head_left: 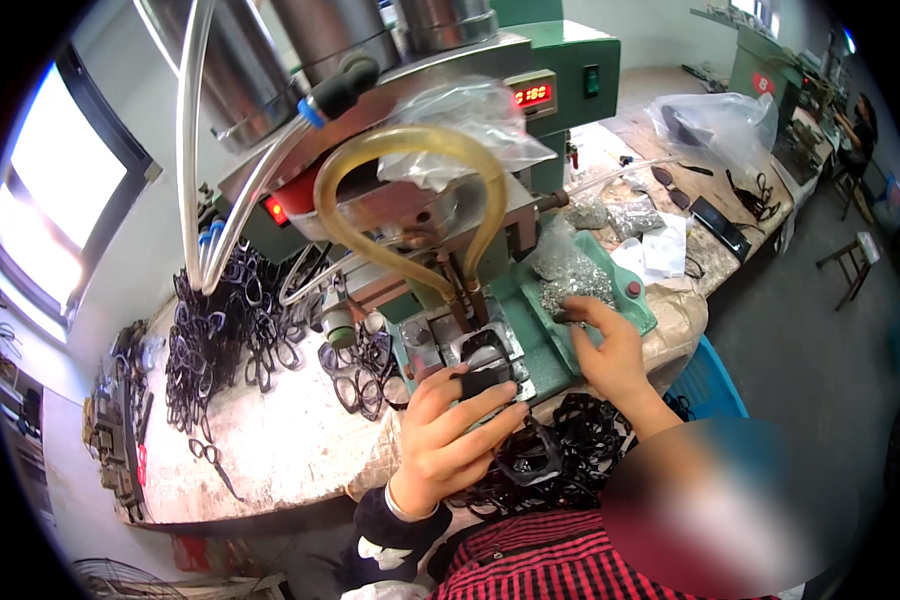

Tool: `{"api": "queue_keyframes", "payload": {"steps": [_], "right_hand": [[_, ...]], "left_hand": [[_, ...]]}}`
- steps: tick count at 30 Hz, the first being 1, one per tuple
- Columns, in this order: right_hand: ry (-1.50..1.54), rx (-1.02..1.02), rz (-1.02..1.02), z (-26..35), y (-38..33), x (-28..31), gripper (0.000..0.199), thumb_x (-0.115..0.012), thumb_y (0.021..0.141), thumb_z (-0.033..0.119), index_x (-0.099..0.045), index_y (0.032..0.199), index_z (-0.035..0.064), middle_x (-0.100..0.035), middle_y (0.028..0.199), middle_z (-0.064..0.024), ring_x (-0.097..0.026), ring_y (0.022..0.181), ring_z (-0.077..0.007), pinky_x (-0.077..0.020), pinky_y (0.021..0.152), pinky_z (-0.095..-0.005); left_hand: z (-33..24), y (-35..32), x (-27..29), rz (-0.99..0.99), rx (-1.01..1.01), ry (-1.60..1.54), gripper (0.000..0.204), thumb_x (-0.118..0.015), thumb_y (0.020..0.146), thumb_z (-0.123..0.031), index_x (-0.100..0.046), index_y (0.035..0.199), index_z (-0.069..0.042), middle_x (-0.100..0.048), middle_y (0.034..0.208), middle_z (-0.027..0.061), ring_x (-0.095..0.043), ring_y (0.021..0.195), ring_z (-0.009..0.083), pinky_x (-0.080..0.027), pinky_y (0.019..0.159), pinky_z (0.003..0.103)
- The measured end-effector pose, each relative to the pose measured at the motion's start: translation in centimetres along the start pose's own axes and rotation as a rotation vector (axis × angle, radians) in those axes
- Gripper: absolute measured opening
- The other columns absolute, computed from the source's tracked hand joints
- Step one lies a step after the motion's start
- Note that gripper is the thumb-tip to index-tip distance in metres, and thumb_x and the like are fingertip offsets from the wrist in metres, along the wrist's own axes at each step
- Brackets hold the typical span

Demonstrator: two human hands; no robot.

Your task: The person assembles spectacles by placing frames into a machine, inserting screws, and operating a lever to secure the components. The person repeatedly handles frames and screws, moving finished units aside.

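My left hand [448,440] is closed around a black eyeglass frame [530,455] at the front of the green press machine [545,350]. Its fingertips rest by the metal fixture [490,348], beneath the machine's two copper-coloured prongs [463,305]. Something black covers part of the fingers there, so the exact grip is partly hidden. My right hand [610,350] reaches over the green tray [625,325] to the machine's right. Its thumb and index finger curl together at a heap of small metal parts [575,285] in a clear bag; what they pinch is too small to make out.
Black eyeglass frames lie in a large heap [220,340] on the left of the table [290,450], with more frames [580,430] below my hands. A yellowish hose [410,135] loops above the fixture. A blue basket [710,380] stands at right. Another person [858,130] sits far off.
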State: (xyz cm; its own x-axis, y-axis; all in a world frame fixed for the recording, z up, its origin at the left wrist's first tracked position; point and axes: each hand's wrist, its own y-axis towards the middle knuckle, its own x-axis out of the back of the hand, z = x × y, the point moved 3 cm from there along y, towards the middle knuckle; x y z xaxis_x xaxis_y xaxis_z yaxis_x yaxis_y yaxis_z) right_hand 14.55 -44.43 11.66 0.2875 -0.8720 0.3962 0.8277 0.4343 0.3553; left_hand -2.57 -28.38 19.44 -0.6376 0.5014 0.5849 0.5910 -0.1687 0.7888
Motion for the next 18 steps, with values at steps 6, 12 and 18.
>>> {"api": "queue_keyframes", "payload": {"steps": [6, 12, 18], "right_hand": [[-0.062, 0.049, -0.178, -2.4, 1.0, 2.6, 0.022, -0.062, 0.091, 0.005, -0.070, 0.111, 0.0019, -0.073, 0.103, -0.0169, -0.071, 0.097, -0.0293, -0.0529, 0.087, -0.0352], [-0.164, -0.051, -0.160, -4.7, 1.3, 3.8, 0.021, -0.071, 0.078, 0.011, -0.071, 0.099, 0.0048, -0.069, 0.099, -0.0116, -0.065, 0.096, -0.0296, -0.0510, 0.084, -0.0377], [-0.522, 0.070, -0.053, -2.6, -0.7, 2.0, 0.011, -0.075, 0.072, 0.014, -0.069, 0.077, 0.0064, -0.060, 0.086, -0.0097, -0.059, 0.093, -0.0318, -0.0485, 0.081, -0.0439]], "left_hand": [[-0.2, 0.2, 0.0, 0.107, 0.045, 0.019, 0.034, -0.083, 0.064, -0.005, -0.078, 0.098, -0.012, -0.074, 0.106, 0.0026, -0.058, 0.080, 0.0230, -0.055, 0.090, 0.046], [-0.1, 0.8, 0.2, 0.196, 0.087, -0.008, 0.036, -0.083, 0.066, -0.004, -0.077, 0.101, -0.013, -0.073, 0.109, 0.0021, -0.060, 0.082, 0.0247, -0.054, 0.094, 0.046], [-0.3, -0.2, -0.1, 0.143, 0.111, -0.019, 0.038, -0.083, 0.067, -0.004, -0.077, 0.103, -0.012, -0.073, 0.113, 0.0044, -0.062, 0.085, 0.0266, -0.052, 0.098, 0.048]]}}
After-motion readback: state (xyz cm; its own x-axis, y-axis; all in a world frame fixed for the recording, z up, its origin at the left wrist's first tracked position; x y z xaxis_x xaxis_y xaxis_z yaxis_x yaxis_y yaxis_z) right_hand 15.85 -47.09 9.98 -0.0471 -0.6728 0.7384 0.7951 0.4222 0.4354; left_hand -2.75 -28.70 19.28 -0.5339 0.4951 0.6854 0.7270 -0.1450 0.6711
